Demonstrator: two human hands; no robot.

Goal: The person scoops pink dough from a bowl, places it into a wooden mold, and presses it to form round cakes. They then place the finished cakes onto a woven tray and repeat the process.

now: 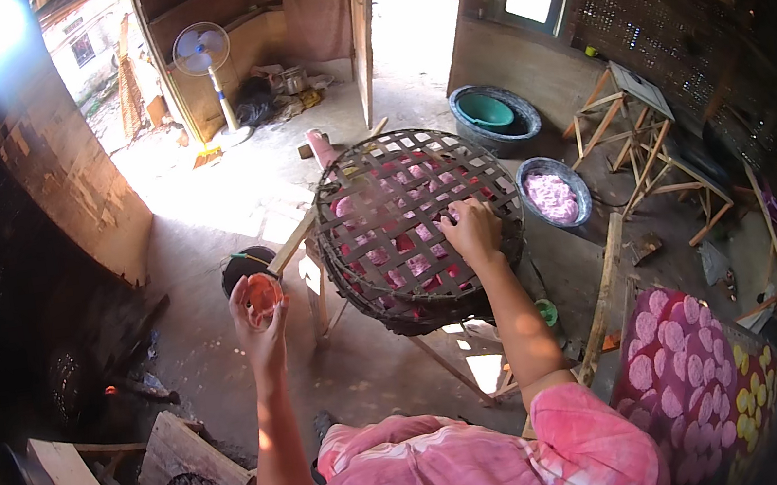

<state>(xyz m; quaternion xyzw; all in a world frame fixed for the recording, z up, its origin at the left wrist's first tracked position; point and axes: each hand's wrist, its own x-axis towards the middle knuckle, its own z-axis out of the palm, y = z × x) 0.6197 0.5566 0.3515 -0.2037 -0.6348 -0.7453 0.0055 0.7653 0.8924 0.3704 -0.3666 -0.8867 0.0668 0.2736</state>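
The floor (199, 366) bears one fan (202, 49), the left hand (263, 326) one bowl (262, 298).

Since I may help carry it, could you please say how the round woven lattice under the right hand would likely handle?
The lattice is probably light for its width, given its many gaps. Its crossed strips may flex slightly, and the round rim suggests it could roll if stood on edge.

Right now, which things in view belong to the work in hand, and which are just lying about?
Likely in the work:
left hand, holding a reddish cup
right hand, at the woven lattice
pink pieces beneath it
perhaps the basin of pink material

Apparently just about:
standing fan
broom
dark heap nearby
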